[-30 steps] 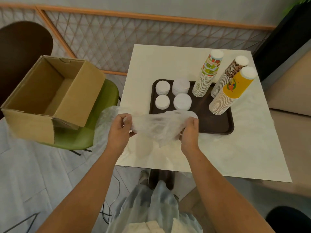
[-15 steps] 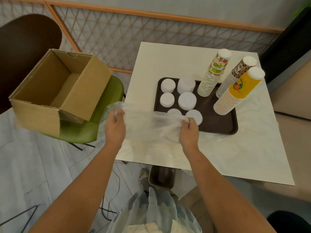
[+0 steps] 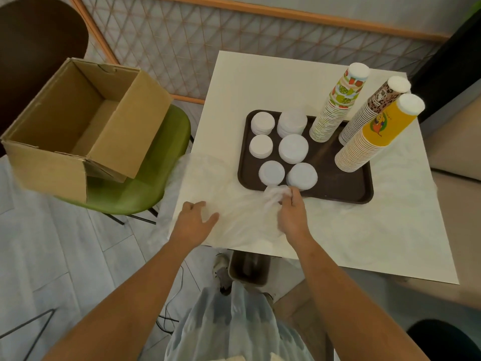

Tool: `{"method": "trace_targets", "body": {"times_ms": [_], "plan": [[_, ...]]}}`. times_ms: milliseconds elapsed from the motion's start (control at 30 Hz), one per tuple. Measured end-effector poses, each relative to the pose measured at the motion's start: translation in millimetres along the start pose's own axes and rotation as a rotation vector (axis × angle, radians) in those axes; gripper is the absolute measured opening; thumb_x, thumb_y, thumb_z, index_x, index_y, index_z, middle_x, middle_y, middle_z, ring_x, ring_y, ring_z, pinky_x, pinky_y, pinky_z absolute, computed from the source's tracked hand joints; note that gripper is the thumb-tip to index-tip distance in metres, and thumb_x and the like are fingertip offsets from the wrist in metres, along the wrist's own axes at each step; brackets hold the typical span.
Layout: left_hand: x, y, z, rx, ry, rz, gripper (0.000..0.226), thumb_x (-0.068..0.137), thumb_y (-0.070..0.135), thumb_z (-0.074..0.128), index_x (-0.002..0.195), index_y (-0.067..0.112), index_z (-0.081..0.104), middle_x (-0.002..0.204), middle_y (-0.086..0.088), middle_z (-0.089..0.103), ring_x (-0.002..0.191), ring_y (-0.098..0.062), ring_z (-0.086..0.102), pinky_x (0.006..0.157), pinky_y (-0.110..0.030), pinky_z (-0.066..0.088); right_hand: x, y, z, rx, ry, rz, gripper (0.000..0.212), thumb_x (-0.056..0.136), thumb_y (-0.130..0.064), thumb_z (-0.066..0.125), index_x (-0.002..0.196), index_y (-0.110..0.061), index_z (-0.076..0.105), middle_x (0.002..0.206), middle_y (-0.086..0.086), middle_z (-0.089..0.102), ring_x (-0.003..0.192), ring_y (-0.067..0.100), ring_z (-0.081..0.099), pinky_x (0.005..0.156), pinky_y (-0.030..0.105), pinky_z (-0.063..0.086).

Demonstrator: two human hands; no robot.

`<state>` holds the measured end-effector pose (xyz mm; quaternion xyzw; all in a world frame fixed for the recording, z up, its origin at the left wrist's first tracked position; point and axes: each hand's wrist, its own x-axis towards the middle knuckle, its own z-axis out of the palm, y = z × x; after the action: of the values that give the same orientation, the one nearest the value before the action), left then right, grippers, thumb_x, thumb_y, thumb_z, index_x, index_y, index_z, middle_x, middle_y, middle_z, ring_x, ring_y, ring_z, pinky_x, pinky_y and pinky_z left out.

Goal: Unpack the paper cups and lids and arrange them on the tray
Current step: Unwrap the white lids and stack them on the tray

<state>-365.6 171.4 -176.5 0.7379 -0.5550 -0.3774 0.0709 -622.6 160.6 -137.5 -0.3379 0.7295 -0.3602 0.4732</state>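
A dark brown tray [image 3: 346, 188] lies on the white table [image 3: 260, 76]. On it stand several piles of white lids [image 3: 293, 148] and three tall stacks of paper cups: a fruit-print stack [image 3: 335, 110], a brown-print stack [image 3: 369, 110] and a yellow stack [image 3: 374, 134]. A clear plastic bag [image 3: 234, 204] lies spread on the table's near left corner. My left hand [image 3: 194, 221] presses flat on the bag with fingers apart. My right hand [image 3: 291, 209] pinches a bunched part of the bag at the tray's near edge.
An open, empty cardboard box [image 3: 78, 131] sits on a green chair [image 3: 145, 183] left of the table. A lattice screen [image 3: 234, 43] runs behind. A dark chair [image 3: 39, 43] stands at far left. More plastic wrapping [image 3: 234, 321] hangs in front of my body.
The bag, held stretched in the air between both hands, now lies on the table. My left hand has let go and rests flat on it; my right hand still grips it.
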Motion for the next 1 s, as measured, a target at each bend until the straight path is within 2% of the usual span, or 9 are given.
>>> {"method": "trace_targets", "body": {"times_ms": [67, 233, 400, 467, 567, 700, 800, 900, 1000], "plan": [[-1, 5, 4, -0.026, -0.050, 0.020, 0.068, 0.097, 0.054, 0.064, 0.152, 0.017, 0.048, 0.135, -0.005, 0.052, 0.118, -0.021, 0.058, 0.103, -0.034, 0.049, 1, -3, -4, 0.082, -0.032, 0.052, 0.038, 0.112, -0.029, 0.035, 0.148, -0.028, 0.047, 0.141, 0.000, 0.058, 0.127, 0.021, 0.056, 0.113, 0.044, 0.046], [-7, 28, 1, -0.309, -0.223, -0.039, 0.066, 0.097, 0.065, 0.055, 0.152, 0.028, 0.048, 0.134, -0.003, 0.057, 0.121, -0.021, 0.053, 0.107, -0.035, 0.041, 5, -20, -14, 0.337, -0.112, 0.103, 0.031, 0.112, -0.028, 0.038, 0.134, -0.024, 0.060, 0.117, 0.000, 0.072, 0.107, 0.016, 0.069, 0.077, 0.025, 0.054], [-1, 39, 3, -0.178, -0.264, 0.044, 0.061, 0.094, 0.062, 0.065, 0.135, 0.016, 0.063, 0.139, -0.001, 0.059, 0.124, -0.022, 0.057, 0.102, -0.033, 0.045, 10, -30, -19, 0.440, -0.039, 0.132, 0.025, 0.110, -0.028, 0.043, 0.111, -0.032, 0.068, 0.102, -0.005, 0.074, 0.099, 0.018, 0.068, 0.076, 0.031, 0.053], [1, 43, 2, -0.274, -0.189, 0.065, 0.033, 0.099, 0.045, 0.065, 0.109, 0.015, 0.075, 0.116, -0.001, 0.066, 0.099, -0.016, 0.061, 0.081, -0.026, 0.046, 12, -27, -22, 0.405, 0.025, 0.121, 0.024, 0.108, -0.027, 0.044, 0.111, -0.033, 0.067, 0.110, -0.001, 0.073, 0.102, 0.019, 0.069, 0.081, 0.035, 0.056], [-1, 48, -5, -0.546, -0.117, 0.051, 0.023, 0.101, 0.031, 0.062, 0.083, 0.021, 0.072, 0.081, 0.003, 0.064, 0.072, -0.015, 0.056, 0.068, -0.029, 0.042, 13, -18, -28, 0.204, 0.173, 0.054, 0.024, 0.107, -0.022, 0.038, 0.097, -0.023, 0.060, 0.094, 0.001, 0.063, 0.084, 0.018, 0.057, 0.060, 0.029, 0.044], [9, 48, -19, -0.850, -0.013, 0.018, 0.014, 0.107, 0.019, 0.057, 0.101, 0.018, 0.069, 0.084, -0.004, 0.071, 0.078, -0.020, 0.069, 0.070, -0.034, 0.057, 7, 1, -35, -0.086, 0.260, -0.020, 0.023, 0.109, -0.020, 0.036, 0.097, -0.013, 0.055, 0.083, -0.002, 0.057, 0.081, 0.025, 0.056, 0.071, 0.035, 0.047], [23, 49, -29, -0.671, 0.134, 0.044, 0.016, 0.109, 0.027, 0.051, 0.102, 0.028, 0.066, 0.087, 0.002, 0.065, 0.078, -0.016, 0.061, 0.065, -0.027, 0.050, -2, 8, -30, -0.269, 0.235, -0.054, 0.020, 0.111, -0.021, 0.034, 0.108, -0.011, 0.051, 0.084, 0.003, 0.060, 0.081, 0.028, 0.058, 0.070, 0.038, 0.045], [40, 50, -37, -0.350, 0.247, 0.059, 0.015, 0.109, 0.031, 0.049, 0.106, 0.019, 0.059, 0.095, -0.001, 0.061, 0.087, -0.018, 0.055, 0.063, -0.018, 0.039, -10, 15, -18, -0.434, 0.192, -0.097, 0.021, 0.112, -0.027, 0.032, 0.118, -0.015, 0.047, 0.094, 0.009, 0.064, 0.082, 0.030, 0.059, 0.076, 0.041, 0.049], [56, 45, -38, -0.054, 0.266, 0.030, 0.033, 0.108, 0.044, 0.048, 0.123, 0.016, 0.058, 0.097, -0.006, 0.060, 0.087, -0.024, 0.054, 0.066, -0.029, 0.040, -14, 28, -8, -0.495, 0.152, -0.072, 0.018, 0.112, -0.028, 0.034, 0.122, -0.017, 0.044, 0.096, 0.007, 0.066, 0.079, 0.025, 0.062, 0.074, 0.036, 0.049]]}}
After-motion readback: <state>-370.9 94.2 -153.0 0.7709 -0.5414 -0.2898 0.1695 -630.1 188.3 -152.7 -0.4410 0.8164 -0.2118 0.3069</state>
